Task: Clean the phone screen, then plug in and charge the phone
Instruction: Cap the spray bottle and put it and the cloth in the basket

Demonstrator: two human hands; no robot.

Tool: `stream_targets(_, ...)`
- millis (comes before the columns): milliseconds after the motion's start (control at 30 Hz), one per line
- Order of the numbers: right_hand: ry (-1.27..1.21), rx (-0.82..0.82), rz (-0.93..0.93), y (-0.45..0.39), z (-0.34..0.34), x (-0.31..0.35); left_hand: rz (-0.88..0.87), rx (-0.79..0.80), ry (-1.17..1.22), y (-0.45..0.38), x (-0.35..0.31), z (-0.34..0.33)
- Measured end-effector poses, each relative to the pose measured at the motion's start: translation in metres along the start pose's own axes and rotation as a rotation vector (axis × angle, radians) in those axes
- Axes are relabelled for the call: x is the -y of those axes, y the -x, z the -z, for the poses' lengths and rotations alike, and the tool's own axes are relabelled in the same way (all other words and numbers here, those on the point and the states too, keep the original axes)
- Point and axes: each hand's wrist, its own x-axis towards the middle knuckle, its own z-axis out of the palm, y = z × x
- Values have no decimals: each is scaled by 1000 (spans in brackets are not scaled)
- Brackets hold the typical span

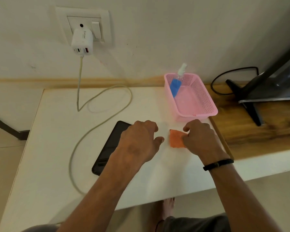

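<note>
A person stands at a white worktop (57, 148), both forearms reaching over its near edge; the right hand (199, 138) curls its fingers over an orange cloth (175, 138) lying toward the right edge, apparently pinching it, while the left hand (139, 141) hovers with loosely bent fingers over the upper end of a dark phone (107, 148), holding nothing that can be seen. The phone lies flat and slanted at mid-worktop; a pale charging cable (97, 126) loops past its left side from a white charger (82, 41) in the wall socket. A spray bottle (176, 86) leans in a pink basket (206, 101) at the far right corner. The wiping looks about to begin; it would go best with the left hand steadying the phone while the cloth sweeps lightly across the glass.
</note>
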Motion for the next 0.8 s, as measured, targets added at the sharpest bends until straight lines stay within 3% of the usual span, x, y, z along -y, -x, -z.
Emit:
stream_targets(233, 2, 78, -24, -2, 0, 3, -8, -15, -8, 1, 0, 3)
stream_targets(400, -369, 113, 114, 11, 25, 20, -94, -71, 41, 0, 1, 11)
stream_targets(567, -762, 98, 244, 18, 34, 32, -89, -140, 402, -3, -3, 22)
stream_targets(800, -1233, 54, 126, 13, 37, 25, 96, -214, 810, -10, -4, 26)
